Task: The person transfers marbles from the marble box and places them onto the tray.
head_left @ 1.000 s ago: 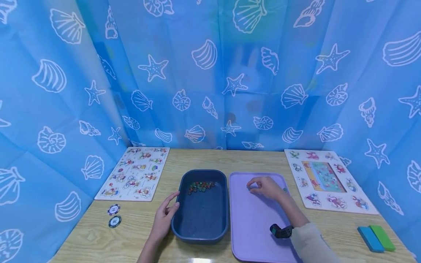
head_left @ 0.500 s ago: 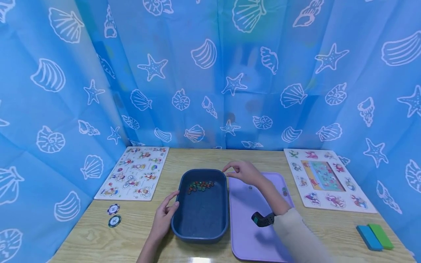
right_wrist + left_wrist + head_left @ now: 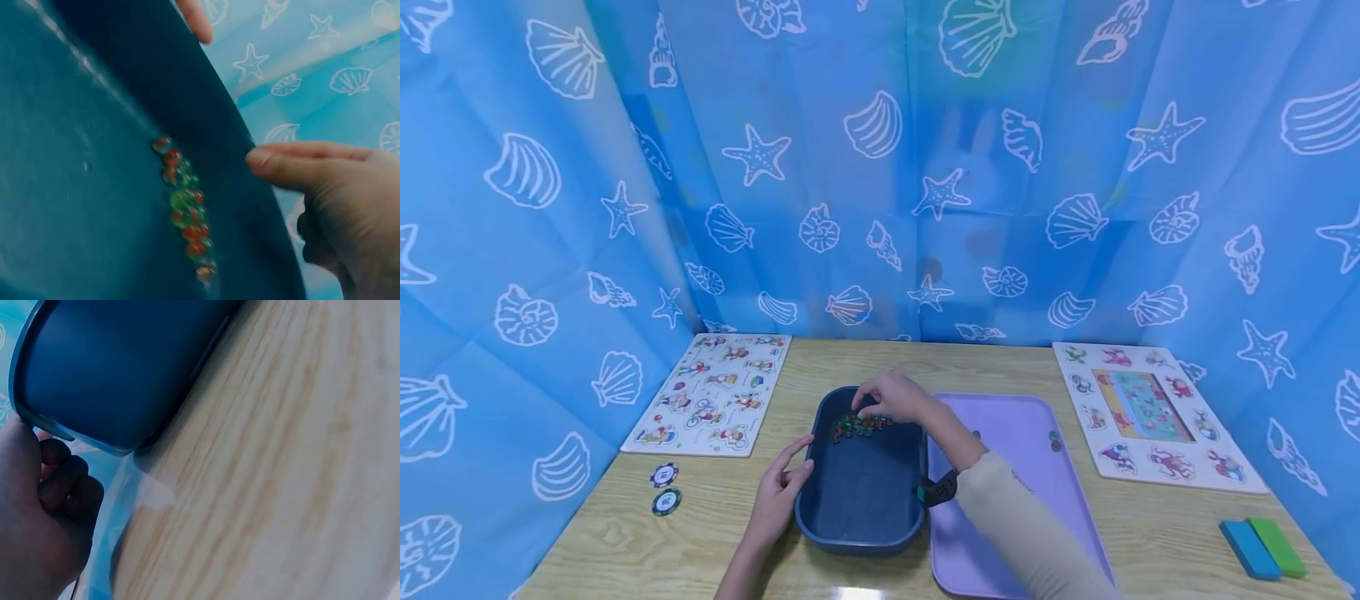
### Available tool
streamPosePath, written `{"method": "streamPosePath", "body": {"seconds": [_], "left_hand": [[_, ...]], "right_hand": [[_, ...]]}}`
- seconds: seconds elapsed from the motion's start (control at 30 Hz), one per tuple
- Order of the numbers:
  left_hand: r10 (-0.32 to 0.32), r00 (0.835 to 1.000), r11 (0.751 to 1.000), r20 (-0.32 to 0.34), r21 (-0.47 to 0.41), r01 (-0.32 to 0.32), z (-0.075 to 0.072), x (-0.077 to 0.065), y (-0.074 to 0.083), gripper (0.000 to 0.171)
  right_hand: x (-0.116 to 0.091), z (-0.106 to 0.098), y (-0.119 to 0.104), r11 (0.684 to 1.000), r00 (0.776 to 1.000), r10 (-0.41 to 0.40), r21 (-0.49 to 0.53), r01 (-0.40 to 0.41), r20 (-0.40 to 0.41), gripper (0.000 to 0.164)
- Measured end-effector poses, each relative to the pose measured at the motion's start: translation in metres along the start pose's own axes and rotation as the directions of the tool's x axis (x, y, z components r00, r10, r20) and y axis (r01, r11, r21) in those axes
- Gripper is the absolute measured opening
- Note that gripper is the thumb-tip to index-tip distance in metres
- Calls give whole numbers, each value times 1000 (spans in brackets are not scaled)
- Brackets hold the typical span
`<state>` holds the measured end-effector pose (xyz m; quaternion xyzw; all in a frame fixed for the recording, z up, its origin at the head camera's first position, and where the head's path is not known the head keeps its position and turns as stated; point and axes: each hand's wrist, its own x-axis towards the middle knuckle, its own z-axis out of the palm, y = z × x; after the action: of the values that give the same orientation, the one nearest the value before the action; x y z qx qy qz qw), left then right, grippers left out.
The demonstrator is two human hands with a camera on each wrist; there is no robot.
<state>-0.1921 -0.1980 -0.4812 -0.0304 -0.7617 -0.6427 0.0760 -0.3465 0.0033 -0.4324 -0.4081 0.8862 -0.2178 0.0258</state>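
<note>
Left grip (image 3: 777,492) on the rim, right grip (image 3: 895,398) over the marbles (image 3: 868,426) in a navy tub (image 3: 861,496).
At left, fingers and thumb pinch the tub's side; red and green marbles cluster toward its far end beneath the right thumb and forefinger, tips together, contents impossible to tell; more lie on a lilac tray (image 3: 1015,417).

Dark blue rectangular plastic bin (image 3: 861,492), lower centre — smooth, semi-gloss. Small round red-and-green beads (image 3: 185,201) — glassy, shiny. Lilac rectangular plastic tray (image 3: 1015,417), lower right: smooth, matt. Pale-brown wood-grain table (image 3: 602,533), bottom: glossy. Blue shell-print cloth-like curtain (image 3: 865,192), top: creased.
</note>
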Motion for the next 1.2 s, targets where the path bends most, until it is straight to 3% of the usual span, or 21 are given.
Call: {"method": "streamPosePath", "body": {"seconds": [0.23, 0.47, 1.03, 1.2], "left_hand": [[10, 1000, 1000, 5, 1, -10, 0, 1, 1, 37], [-11, 1000, 1000, 15, 1, 11, 0, 0, 2, 37], [-29, 1000, 1000, 12, 12, 29, -2, 0, 1, 39], [-32, 999, 999, 19, -10, 32, -4, 5, -14, 39]], "right_hand": [[10, 16, 4, 999, 996, -2, -49, 6, 84, 14], [11, 21, 6, 993, 986, 44, -118, -25, 164, 14], [16, 30, 8, 974, 973, 106, -216, -60, 205, 15], [14, 30, 8, 977, 978, 83, -209, -42, 191, 13]]}}
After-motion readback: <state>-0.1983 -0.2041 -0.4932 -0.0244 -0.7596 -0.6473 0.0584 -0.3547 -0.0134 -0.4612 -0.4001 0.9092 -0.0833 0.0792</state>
